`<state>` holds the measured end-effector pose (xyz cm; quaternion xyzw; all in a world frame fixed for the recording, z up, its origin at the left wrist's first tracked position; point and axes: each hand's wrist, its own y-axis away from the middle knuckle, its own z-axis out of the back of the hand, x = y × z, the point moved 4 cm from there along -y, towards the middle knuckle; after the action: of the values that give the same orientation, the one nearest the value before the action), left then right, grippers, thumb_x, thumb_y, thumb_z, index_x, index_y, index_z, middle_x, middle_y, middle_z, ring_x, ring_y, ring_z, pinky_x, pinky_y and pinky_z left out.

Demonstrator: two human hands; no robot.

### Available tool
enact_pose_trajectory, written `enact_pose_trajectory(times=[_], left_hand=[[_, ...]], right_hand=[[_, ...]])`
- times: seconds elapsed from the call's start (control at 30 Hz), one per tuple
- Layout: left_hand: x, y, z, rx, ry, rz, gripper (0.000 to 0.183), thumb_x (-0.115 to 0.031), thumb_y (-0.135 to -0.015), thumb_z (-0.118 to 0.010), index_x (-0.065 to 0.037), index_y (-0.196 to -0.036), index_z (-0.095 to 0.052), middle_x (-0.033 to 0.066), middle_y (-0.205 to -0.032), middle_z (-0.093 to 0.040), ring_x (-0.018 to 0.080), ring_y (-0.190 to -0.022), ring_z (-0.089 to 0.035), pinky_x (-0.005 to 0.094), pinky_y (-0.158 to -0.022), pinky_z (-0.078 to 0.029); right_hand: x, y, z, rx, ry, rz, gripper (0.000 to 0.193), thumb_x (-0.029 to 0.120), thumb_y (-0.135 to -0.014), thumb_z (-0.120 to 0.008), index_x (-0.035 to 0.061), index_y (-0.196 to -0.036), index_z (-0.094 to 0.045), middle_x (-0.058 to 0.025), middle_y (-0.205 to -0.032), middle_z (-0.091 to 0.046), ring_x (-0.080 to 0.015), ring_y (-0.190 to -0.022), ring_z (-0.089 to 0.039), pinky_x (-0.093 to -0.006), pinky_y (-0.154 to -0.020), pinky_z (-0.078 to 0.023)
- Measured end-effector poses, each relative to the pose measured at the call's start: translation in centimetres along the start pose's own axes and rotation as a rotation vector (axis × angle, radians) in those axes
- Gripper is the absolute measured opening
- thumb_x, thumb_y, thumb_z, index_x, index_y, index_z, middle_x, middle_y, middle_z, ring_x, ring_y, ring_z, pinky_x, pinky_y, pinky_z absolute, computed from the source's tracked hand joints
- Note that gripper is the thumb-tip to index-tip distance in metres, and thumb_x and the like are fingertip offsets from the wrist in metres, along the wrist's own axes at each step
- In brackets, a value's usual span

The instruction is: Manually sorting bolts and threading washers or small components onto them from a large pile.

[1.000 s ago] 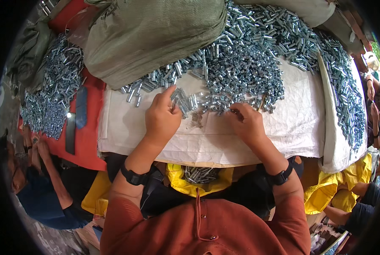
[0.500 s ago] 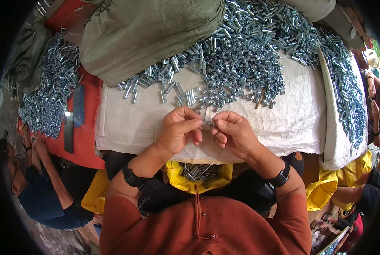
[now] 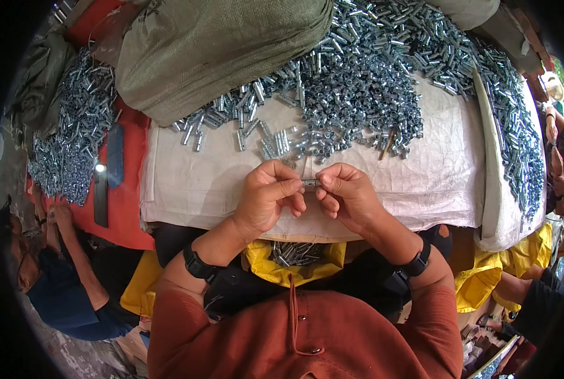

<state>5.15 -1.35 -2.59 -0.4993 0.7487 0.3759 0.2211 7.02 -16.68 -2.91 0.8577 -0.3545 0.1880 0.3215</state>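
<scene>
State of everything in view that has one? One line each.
Left hand: closed, pinching one end of metal piece
Right hand: closed, pinching the other end
Metal piece: held between both hands
Ring-shaped parts: loose, heaped
Metal tubes: loose, piled
Grey-green sack: bulging, lying down; contents hidden
White sheet: spread, creased
Yellow bag: open, metal parts inside

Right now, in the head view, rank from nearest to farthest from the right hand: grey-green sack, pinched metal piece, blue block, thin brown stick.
1. Pinched metal piece: touching the right hand, on its left.
2. Thin brown stick: ahead and rightward.
3. Grey-green sack: ahead and leftward.
4. Blue block: far left, on red cloth.
</scene>
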Motion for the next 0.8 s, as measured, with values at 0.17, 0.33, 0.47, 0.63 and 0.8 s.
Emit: enact_pose_trajectory(times=[0.17,0.33,0.47,0.63,0.8], left_hand=[[0.3,-0.1,0.3,-0.005,0.016,0.011,0.007,-0.003,-0.082,-0.057,-0.002,-0.087,-0.053,0.0122,-0.073,-0.059,0.0194,-0.051,-0.059,0.0275,-0.040,-0.045],[0.3,0.2,0.5,0.015,0.011,0.041,0.005,-0.003,-0.082,-0.058,-0.002,-0.084,-0.054,0.0121,-0.071,-0.058,0.0192,-0.044,-0.056,0.0276,-0.036,-0.043],[0.5,0.4,0.4,0.058,0.036,0.059,0.005,-0.001,-0.081,-0.059,-0.001,-0.082,-0.054,0.0113,-0.069,-0.058,0.0185,-0.042,-0.055,0.0280,-0.035,-0.044],[-2.3,-0.2,0.6,0.030,-0.523,-0.077,0.010,-0.004,-0.078,-0.063,0.001,-0.085,-0.057,0.0089,-0.071,-0.057,0.0161,-0.050,-0.057,0.0247,-0.044,-0.046],[-6.3,-0.1,1.5,-0.099,-1.440,-0.728,0.021,0.001,-0.066,-0.063,-0.003,-0.087,-0.061,0.0097,-0.088,-0.057,0.0262,-0.079,-0.057,0.0330,-0.068,-0.047]], right_hand=[[0.0,-0.1,0.3,-0.020,0.084,0.038,0.012,0.007,-0.083,-0.060,-0.0013,-0.092,-0.057,-0.0112,-0.070,-0.060,-0.0126,-0.048,-0.051,-0.0229,-0.041,-0.041],[0.3,0.1,-0.8,0.047,0.201,-0.011,0.018,0.003,-0.082,-0.059,-0.0049,-0.098,-0.056,-0.0094,-0.076,-0.059,-0.0129,-0.052,-0.054,-0.0224,-0.044,-0.044],[-0.2,0.2,-0.9,0.134,0.238,-0.065,0.018,0.003,-0.083,-0.059,-0.0050,-0.098,-0.056,-0.0082,-0.079,-0.058,-0.0131,-0.054,-0.055,-0.0228,-0.047,-0.047],[-0.3,0.0,-0.1,0.053,0.404,0.085,0.014,0.003,-0.082,-0.060,-0.0039,-0.094,-0.059,-0.0068,-0.075,-0.059,-0.0122,-0.063,-0.059,-0.0232,-0.054,-0.049],[0.9,0.5,-0.8,0.279,0.844,0.193,0.011,0.004,-0.081,-0.061,-0.0001,-0.091,-0.062,-0.0057,-0.076,-0.063,-0.0118,-0.066,-0.059,-0.0253,-0.060,-0.049]])
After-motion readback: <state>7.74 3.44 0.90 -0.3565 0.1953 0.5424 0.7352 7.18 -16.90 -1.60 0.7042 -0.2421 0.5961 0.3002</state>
